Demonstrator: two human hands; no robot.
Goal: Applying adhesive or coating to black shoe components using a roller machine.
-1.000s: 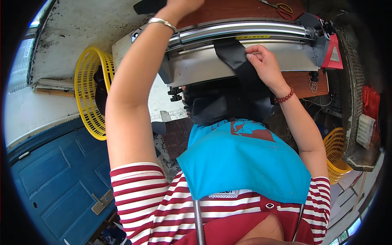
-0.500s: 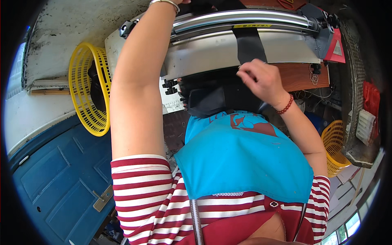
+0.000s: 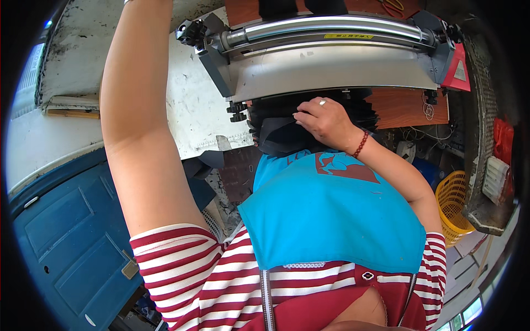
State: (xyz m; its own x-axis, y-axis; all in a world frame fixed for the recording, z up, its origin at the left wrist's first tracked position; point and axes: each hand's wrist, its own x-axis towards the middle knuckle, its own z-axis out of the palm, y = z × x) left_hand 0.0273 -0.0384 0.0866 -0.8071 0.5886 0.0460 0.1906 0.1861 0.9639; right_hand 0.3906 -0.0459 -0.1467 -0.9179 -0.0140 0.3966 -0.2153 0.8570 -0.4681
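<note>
My right hand (image 3: 327, 122), with a ring and a red beaded bracelet, is over a pile of black sheet pieces (image 3: 276, 135) in front of my blue apron (image 3: 331, 215). Its fingers are bent and closed on the edge of the pile; their tips are partly lost against the black. Beyond it stands a roller machine (image 3: 331, 69) with a long metal roller and a sloping silver plate. My left arm (image 3: 138, 94) reaches up past the machine's left end, and the hand is outside the picture. Two black pieces (image 3: 326, 6) lie behind the roller.
Scissors (image 3: 393, 7) lie at the far right behind the machine. A yellow basket (image 3: 452, 207) stands low at the right. At the left are a white tabletop (image 3: 190, 105), a dark folded piece (image 3: 203, 164) and a blue door (image 3: 72, 237).
My right hand has come down and left onto the black pile. The black strip on the silver plate is gone. My left arm has swung left, its hand leaving view; the left yellow basket no longer shows.
</note>
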